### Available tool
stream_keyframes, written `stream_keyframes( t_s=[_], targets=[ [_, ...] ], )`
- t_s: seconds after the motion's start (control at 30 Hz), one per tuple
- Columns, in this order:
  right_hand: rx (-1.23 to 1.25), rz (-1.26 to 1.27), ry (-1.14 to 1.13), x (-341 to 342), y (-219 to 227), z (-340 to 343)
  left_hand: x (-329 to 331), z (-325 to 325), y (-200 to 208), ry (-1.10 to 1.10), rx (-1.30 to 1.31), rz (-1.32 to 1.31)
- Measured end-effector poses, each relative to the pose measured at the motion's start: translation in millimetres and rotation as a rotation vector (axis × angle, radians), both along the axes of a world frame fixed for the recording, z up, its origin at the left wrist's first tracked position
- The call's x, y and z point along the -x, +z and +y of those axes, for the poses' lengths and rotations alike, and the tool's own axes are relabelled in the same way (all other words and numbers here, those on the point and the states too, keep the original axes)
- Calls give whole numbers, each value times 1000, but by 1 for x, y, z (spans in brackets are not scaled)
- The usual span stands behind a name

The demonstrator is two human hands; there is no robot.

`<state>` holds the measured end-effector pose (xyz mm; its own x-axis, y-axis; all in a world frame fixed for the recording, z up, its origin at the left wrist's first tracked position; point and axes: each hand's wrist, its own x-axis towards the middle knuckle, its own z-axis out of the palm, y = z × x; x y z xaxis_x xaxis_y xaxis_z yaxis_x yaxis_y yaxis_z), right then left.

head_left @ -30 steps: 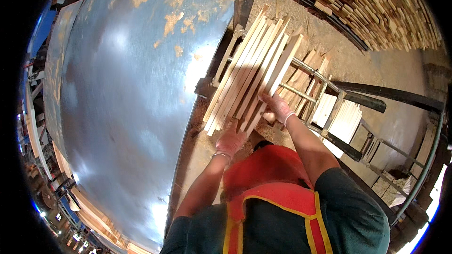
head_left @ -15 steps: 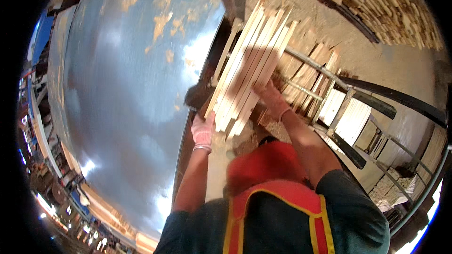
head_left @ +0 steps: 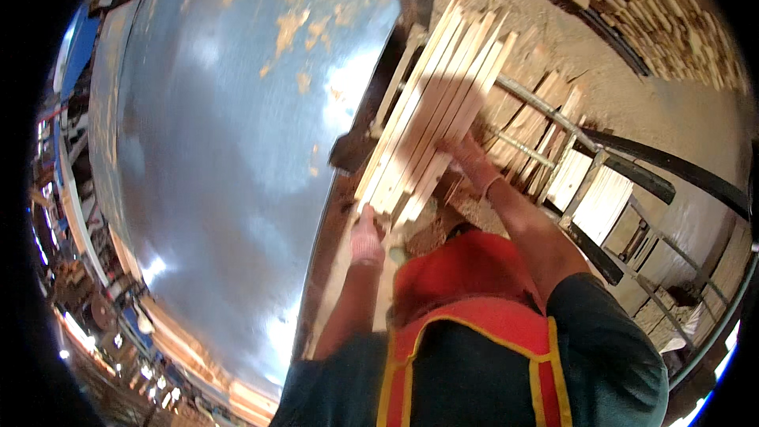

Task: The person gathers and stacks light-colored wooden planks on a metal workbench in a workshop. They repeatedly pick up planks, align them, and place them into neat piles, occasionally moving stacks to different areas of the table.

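Note:
A bundle of pale wooden strips (head_left: 433, 103) lies slanting beside the metal table, its near ends uneven. At the bundle's right side my right hand (head_left: 470, 161), in a pinkish glove, is closed against the strips, its fingers partly hidden by the wood. My left hand (head_left: 368, 239), also gloved, is just below the near left ends, fingers pointing up at them; it no longer wraps the side of the bundle. A shadow falls across the middle of the strips.
A large bluish metal table (head_left: 229, 150) with worn tan patches fills the left. Metal rails with dark padded bars (head_left: 640, 178) stand at the right. Stacked lumber (head_left: 624, 16) lies at the far right, and more strips (head_left: 591, 198) sit below the rails.
My left hand has let go of the bundle's left edge and moved down and right to its near end. My right hand keeps its place on the strips. The whole view has shifted slightly.

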<state>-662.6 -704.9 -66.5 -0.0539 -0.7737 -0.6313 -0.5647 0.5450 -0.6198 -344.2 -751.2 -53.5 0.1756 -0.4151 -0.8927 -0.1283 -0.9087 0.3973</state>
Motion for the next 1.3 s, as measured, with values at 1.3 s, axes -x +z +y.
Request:
stream_keyframes(
  t_s=[1.3],
  targets=[
    [284,-1248,-1210,7,13,16,62,-72,-9,-999,13,516]
  ],
)
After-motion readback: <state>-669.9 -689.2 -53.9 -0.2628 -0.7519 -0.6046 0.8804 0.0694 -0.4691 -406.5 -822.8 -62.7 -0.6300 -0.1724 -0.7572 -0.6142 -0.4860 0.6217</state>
